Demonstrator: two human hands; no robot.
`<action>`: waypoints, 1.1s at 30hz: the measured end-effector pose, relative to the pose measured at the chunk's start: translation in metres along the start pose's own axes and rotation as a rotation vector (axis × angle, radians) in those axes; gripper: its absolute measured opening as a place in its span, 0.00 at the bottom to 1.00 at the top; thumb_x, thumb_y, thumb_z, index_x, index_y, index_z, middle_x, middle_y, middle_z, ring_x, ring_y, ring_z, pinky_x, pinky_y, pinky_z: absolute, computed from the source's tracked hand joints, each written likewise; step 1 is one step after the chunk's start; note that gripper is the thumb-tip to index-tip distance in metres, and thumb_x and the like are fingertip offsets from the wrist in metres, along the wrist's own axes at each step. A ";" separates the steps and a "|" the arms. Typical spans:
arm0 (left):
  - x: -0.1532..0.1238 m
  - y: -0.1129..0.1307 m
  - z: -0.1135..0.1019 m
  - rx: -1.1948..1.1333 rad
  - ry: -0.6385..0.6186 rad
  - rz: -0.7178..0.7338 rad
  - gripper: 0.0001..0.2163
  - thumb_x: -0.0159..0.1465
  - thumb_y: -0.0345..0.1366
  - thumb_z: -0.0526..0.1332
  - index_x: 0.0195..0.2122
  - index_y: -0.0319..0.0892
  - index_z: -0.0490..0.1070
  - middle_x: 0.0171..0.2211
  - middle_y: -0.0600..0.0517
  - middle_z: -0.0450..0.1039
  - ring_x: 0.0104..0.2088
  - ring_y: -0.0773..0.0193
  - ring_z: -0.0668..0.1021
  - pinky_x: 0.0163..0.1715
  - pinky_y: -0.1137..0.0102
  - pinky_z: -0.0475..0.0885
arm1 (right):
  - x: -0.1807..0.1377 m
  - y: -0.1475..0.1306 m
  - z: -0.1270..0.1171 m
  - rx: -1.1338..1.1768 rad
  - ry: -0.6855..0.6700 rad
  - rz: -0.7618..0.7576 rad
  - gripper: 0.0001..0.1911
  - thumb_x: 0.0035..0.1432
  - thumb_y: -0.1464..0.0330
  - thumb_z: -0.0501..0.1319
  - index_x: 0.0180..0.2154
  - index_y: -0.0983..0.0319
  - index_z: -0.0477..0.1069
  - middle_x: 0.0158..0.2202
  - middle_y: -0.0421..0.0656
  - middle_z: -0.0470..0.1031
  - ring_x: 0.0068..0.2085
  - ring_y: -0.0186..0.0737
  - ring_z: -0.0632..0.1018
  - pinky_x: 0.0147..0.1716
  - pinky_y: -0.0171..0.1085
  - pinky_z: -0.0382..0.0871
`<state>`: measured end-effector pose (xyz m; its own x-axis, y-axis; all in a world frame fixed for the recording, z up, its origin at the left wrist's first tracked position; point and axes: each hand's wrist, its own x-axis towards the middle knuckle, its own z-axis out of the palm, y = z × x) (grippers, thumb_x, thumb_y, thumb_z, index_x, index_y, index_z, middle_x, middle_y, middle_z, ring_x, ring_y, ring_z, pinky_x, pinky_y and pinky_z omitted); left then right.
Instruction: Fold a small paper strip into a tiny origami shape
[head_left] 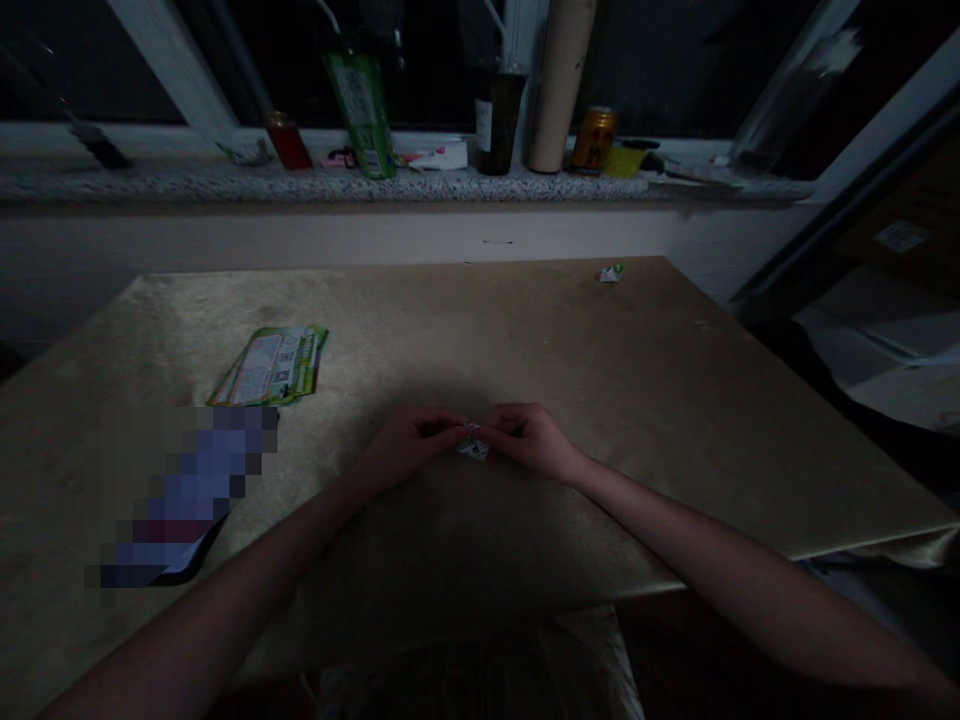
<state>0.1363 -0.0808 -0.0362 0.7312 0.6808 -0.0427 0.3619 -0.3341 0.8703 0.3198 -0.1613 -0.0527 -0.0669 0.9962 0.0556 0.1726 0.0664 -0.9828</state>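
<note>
Between both hands, over the middle of the table, is a small folded piece of printed paper (473,447), white with green and dark marks. My left hand (421,437) pinches its left side with thumb and fingers. From the right, my right hand (529,437) pinches it too, the thumb tips nearly meeting at its top. My fingers hide part of the paper. A similar small folded paper (611,273) lies near the table's far right corner. To the left sits a fanned stack of green-and-white printed leaflets (274,362).
A phone (191,500) with a blurred-out screen lies on the gold-brown tabletop (480,320), left of my left forearm. Behind the table, a stone windowsill (420,185) carries a green bottle-like pack (366,115), a dark cup (496,130), a cardboard tube (559,90) and an orange can (594,140).
</note>
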 end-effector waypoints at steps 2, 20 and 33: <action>0.001 0.000 0.001 -0.022 -0.006 0.002 0.12 0.59 0.42 0.62 0.39 0.43 0.77 0.35 0.52 0.79 0.37 0.60 0.79 0.38 0.69 0.72 | 0.000 0.002 0.000 0.012 0.023 0.000 0.19 0.51 0.54 0.64 0.25 0.64 0.69 0.21 0.39 0.72 0.23 0.31 0.71 0.20 0.29 0.60; -0.001 0.000 -0.002 0.027 -0.159 0.006 0.10 0.59 0.40 0.62 0.27 0.41 0.77 0.25 0.53 0.77 0.28 0.65 0.77 0.29 0.73 0.69 | -0.004 0.007 0.001 -0.120 -0.062 -0.083 0.17 0.59 0.58 0.58 0.25 0.64 0.67 0.21 0.40 0.72 0.22 0.30 0.71 0.20 0.28 0.60; -0.001 -0.005 0.001 0.069 -0.240 0.087 0.12 0.61 0.44 0.60 0.35 0.40 0.76 0.28 0.53 0.76 0.29 0.63 0.76 0.28 0.72 0.68 | -0.002 0.000 0.000 -0.170 -0.113 -0.104 0.15 0.59 0.59 0.58 0.28 0.64 0.68 0.21 0.37 0.66 0.23 0.29 0.65 0.23 0.29 0.57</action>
<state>0.1346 -0.0801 -0.0407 0.8744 0.4766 -0.0914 0.3245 -0.4342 0.8404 0.3202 -0.1635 -0.0524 -0.2008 0.9715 0.1257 0.3214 0.1866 -0.9284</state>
